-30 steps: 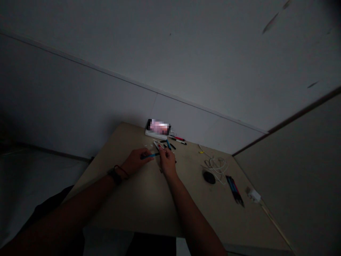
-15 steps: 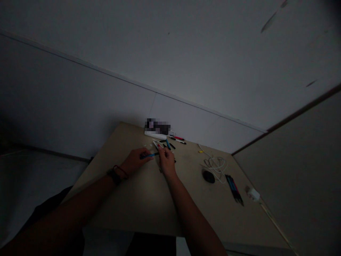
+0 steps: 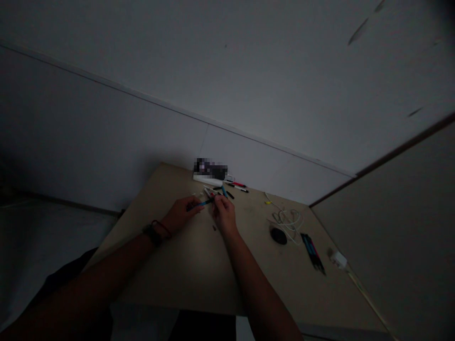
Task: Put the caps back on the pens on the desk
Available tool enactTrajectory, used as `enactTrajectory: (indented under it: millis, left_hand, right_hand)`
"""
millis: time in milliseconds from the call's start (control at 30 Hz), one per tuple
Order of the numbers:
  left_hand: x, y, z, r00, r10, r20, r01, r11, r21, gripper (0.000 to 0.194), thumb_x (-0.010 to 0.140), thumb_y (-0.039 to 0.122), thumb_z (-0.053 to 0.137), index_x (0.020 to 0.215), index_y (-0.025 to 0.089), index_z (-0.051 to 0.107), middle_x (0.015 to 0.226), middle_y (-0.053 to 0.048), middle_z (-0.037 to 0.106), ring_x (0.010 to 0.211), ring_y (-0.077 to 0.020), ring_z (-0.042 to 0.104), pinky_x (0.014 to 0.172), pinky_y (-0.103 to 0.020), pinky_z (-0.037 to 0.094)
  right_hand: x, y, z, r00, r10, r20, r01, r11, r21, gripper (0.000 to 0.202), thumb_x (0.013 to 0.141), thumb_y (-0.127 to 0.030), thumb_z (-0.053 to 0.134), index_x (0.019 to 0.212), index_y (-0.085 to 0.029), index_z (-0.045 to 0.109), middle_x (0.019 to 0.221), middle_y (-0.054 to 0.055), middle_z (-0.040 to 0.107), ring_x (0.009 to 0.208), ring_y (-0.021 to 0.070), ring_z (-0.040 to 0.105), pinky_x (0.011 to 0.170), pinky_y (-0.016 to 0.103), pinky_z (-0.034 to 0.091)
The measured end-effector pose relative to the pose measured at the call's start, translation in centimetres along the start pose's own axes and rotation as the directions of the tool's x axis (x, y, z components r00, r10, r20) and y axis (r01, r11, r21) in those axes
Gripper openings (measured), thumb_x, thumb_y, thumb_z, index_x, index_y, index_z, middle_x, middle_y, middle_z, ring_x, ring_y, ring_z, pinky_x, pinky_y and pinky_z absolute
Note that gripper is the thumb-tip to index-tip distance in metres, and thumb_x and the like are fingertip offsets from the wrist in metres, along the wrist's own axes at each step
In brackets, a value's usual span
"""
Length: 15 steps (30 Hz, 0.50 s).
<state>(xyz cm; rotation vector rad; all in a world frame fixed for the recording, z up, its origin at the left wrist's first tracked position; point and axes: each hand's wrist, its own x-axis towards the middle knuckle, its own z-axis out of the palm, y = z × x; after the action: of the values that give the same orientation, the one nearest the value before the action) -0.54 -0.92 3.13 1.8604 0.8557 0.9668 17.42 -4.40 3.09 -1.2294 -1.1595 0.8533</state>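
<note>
My left hand (image 3: 180,214) is closed around a blue pen (image 3: 203,203) that lies roughly level above the table. At the pen's dark right end, the fingers of my right hand (image 3: 224,213) are pinched together; exactly what they grip there is partly hidden. Just beyond my fingers are a white and red piece (image 3: 209,193), a blue barrel (image 3: 224,191) and a short black piece (image 3: 230,194). One small dark piece (image 3: 214,228) rests on the table below my right hand.
A white box-like object (image 3: 208,181), blurred on top, stands by the wall. Right of it lie a red pen (image 3: 239,184) and a white pen (image 3: 239,188). Farther right are a pale cable (image 3: 287,220), a black mouse (image 3: 278,235), several pens (image 3: 313,253) and a white plug (image 3: 338,259).
My right hand has turned slightly and shifted a little up and right. The pen's right end now tilts up more. My left hand has hardly moved.
</note>
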Motion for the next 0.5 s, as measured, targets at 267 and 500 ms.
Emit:
enactTrajectory:
  millis: [267, 500]
  left_hand:
    - [-0.09, 0.84, -0.22, 0.999, -0.009, 0.037, 0.007, 0.999, 0.035, 0.032, 0.087, 0.045, 0.057, 0.075, 0.018, 0.067, 0.069, 0.0, 0.064, 0.069, -0.0164, 0.058, 0.067, -0.027, 0.046]
    - [-0.27, 0.78, -0.08, 1.0, 0.005, 0.024, -0.007, 0.997, 0.077, 0.031, 0.085, 0.046, 0.061, 0.072, 0.018, 0.06, 0.069, 0.0, 0.062, 0.068, -0.0153, 0.055, 0.064, -0.026, 0.044]
  right_hand:
    - [-0.32, -1.05, 0.49, 0.999, 0.041, -0.011, -0.041, 0.998, -0.039, 0.046, 0.077, -0.067, 0.069, 0.077, -0.02, 0.063, 0.05, -0.007, 0.04, 0.041, 0.009, 0.032, 0.04, 0.023, 0.023]
    - [-0.27, -0.51, 0.34, 0.998, -0.044, -0.045, 0.036, 0.986, -0.164, 0.052, 0.078, -0.066, 0.068, 0.062, -0.024, 0.042, 0.05, -0.007, 0.037, 0.047, 0.0102, 0.033, 0.046, 0.024, 0.024]
